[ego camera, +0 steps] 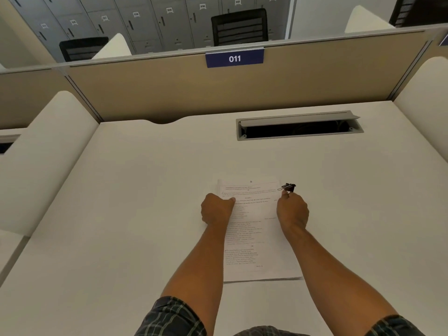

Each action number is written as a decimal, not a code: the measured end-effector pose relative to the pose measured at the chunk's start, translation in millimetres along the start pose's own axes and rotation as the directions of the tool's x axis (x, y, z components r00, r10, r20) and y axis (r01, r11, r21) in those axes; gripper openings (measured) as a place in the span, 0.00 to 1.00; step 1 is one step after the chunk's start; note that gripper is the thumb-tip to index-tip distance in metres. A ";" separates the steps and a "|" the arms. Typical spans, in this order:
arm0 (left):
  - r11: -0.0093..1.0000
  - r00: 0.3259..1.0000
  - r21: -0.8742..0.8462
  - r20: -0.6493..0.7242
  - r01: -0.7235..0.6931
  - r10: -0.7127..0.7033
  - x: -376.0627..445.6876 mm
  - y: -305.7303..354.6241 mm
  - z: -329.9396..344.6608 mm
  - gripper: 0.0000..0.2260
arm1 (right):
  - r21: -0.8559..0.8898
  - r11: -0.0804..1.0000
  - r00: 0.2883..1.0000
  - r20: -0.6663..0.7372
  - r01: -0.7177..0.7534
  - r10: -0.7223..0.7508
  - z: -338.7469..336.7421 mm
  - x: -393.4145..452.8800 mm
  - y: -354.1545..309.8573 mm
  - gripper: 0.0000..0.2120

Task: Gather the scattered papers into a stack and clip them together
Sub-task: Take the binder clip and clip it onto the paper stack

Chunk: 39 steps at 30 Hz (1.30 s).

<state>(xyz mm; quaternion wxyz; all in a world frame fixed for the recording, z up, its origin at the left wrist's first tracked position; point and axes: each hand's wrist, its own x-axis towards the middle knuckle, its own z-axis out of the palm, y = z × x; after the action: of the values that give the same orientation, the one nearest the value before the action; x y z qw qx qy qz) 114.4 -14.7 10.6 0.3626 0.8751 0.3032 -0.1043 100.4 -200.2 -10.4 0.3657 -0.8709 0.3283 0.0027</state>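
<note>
Two plaid sleeves (169,316) frame the bottom of the view, and bare forearms reach forward over the white worktop (121,214). Between them lies the stack of papers (254,238), gathered into one pile of printed sheets, flat on the worktop with its long side running away from the person. The left hand (217,209) rests on the stack's left edge near the top, fingers curled, thumb pressing on the page. The right hand (292,209) sits at the stack's upper right edge, its fingers pinching a black binder clip (288,187) at the top right corner of the papers; whether the clip already bites the sheets is unclear. Farther back, an open cable tray (299,126) is set in the worktop. Behind it stands a beige partition (145,88) with a blue sign (234,58) reading 011, then grey lockers (145,20) and black chairs (240,26).
</note>
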 end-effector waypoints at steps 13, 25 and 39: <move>0.931 0.955 -0.301 0.268 0.207 -0.126 30.7 1.0 -10.1 0.24 | 0.041 0.999 0.999 -0.026 -0.035 0.037 0.7 0.4 -1.5 0.20; 0.910 0.941 -0.403 0.336 0.098 0.048 19.2 0.2 -1.2 0.21 | 0.069 0.995 0.997 -0.019 -0.067 0.068 -1.8 2.7 0.4 0.21; 0.998 0.993 0.002 0.102 -0.056 0.055 2.5 0.8 3.6 0.26 | 0.054 0.998 0.998 -0.054 -0.027 0.030 0.4 -5.8 1.5 0.21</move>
<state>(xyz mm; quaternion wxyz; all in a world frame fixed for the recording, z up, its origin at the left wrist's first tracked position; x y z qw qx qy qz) 117.1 -16.5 7.5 0.3780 0.8776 0.2597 -0.1395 95.1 -197.3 -10.3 0.3794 -0.8559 0.3505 -0.0248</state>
